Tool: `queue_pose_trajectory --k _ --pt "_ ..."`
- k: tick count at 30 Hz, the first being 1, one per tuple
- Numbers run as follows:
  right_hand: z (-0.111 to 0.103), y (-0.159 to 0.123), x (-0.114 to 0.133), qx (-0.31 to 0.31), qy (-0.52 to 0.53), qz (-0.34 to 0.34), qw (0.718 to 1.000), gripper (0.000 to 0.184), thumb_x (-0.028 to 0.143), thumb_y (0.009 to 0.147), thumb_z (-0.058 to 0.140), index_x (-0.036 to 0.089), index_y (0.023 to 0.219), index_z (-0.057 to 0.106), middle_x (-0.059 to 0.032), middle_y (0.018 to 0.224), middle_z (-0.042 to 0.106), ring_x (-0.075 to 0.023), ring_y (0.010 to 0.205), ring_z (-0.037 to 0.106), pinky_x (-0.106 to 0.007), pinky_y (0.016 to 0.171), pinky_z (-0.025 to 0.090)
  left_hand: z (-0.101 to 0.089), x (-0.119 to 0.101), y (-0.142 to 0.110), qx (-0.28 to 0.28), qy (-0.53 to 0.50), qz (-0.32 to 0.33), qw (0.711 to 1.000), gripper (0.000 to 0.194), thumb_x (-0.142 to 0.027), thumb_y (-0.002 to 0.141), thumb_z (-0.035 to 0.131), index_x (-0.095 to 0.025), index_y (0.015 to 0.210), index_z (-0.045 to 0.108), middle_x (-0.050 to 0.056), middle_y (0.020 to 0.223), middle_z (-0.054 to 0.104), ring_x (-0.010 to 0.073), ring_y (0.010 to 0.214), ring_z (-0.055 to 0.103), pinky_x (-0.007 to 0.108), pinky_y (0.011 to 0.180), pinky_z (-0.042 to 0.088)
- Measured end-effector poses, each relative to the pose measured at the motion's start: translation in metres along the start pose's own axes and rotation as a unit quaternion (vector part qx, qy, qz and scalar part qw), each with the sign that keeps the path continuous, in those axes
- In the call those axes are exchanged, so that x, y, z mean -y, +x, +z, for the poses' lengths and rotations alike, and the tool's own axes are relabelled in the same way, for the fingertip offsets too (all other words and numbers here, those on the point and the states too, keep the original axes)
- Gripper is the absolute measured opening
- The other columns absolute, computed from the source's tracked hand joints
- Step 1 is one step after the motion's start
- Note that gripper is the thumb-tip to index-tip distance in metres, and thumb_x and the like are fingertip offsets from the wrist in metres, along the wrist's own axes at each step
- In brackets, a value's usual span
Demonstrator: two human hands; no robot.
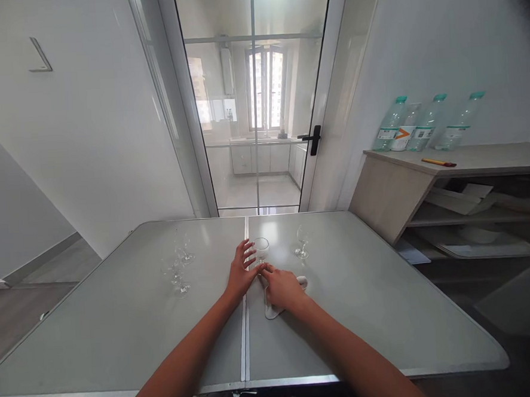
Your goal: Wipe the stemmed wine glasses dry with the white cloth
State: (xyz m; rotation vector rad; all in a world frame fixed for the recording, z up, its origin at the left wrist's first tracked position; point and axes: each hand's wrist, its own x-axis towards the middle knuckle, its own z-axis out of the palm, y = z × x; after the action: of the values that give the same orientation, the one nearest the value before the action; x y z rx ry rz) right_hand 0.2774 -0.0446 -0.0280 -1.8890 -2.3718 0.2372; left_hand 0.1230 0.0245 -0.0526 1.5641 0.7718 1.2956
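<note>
1. Two bare forearms (197, 346) reach over a pale grey, metal-edged tabletop (366, 324).
2. Left hand (241, 273): fingers spread loosely beside the bowl of a clear stemmed glass (261, 245), thumb meeting the other hand's fingertips near its foot.
3. Right hand (285, 286): fingers bent and gathered at that glass's lower end, over an off-white folded cloth (272, 312); I cannot tell how firmly they grip either.
4. Glass between the hands stands upright, just right of the table's metal seam (246, 343).
5. Another clear stemmed glass (302, 252) stands farther right; several clear glasses (177, 273) cluster left.
</note>
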Motion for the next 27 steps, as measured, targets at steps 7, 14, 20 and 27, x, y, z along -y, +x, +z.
queue_pose_trajectory --k 7,14,20,27 --pt "0.004 0.019 -0.032 -0.005 0.011 0.114 0.993 0.072 0.022 0.086 0.056 0.029 0.156 0.043 -0.0134 0.165 0.038 -0.0332 0.118 0.069 -0.043 0.09 0.053 -0.005 0.002 0.002 -0.081 0.074 0.01 0.994 0.071 -0.039 0.074 0.087 -0.028 0.132 0.047 0.01 0.129 0.058 0.0231 0.108 0.064 0.035 0.083 0.052" --pt "0.006 0.03 -0.058 -0.015 0.017 0.163 0.986 0.072 0.024 0.087 0.054 0.028 0.158 0.04 -0.0116 0.168 0.034 -0.0331 0.123 0.065 -0.043 0.093 0.052 -0.002 -0.001 0.0 -0.078 0.1 0.01 0.992 0.058 -0.042 0.08 0.082 -0.026 0.125 0.05 0.009 0.127 0.057 0.0195 0.099 0.063 0.031 0.077 0.051" --pt "0.005 0.031 -0.066 -0.014 0.028 0.183 0.983 0.072 0.027 0.087 0.053 0.026 0.158 0.04 -0.0132 0.168 0.031 -0.034 0.122 0.065 -0.045 0.093 0.051 -0.003 -0.001 0.0 -0.083 0.103 0.008 0.991 0.048 -0.045 0.083 0.078 -0.025 0.119 0.054 0.009 0.124 0.057 0.0191 0.096 0.062 0.031 0.076 0.049" --pt "0.007 0.032 -0.069 -0.021 0.034 0.197 0.98 0.07 0.026 0.087 0.053 0.025 0.156 0.041 -0.0148 0.168 0.032 -0.0343 0.124 0.063 -0.045 0.094 0.05 -0.007 -0.001 0.001 -0.099 0.125 0.014 0.987 0.034 -0.048 0.092 0.067 -0.024 0.114 0.055 0.007 0.118 0.057 0.0194 0.094 0.06 0.032 0.076 0.048"
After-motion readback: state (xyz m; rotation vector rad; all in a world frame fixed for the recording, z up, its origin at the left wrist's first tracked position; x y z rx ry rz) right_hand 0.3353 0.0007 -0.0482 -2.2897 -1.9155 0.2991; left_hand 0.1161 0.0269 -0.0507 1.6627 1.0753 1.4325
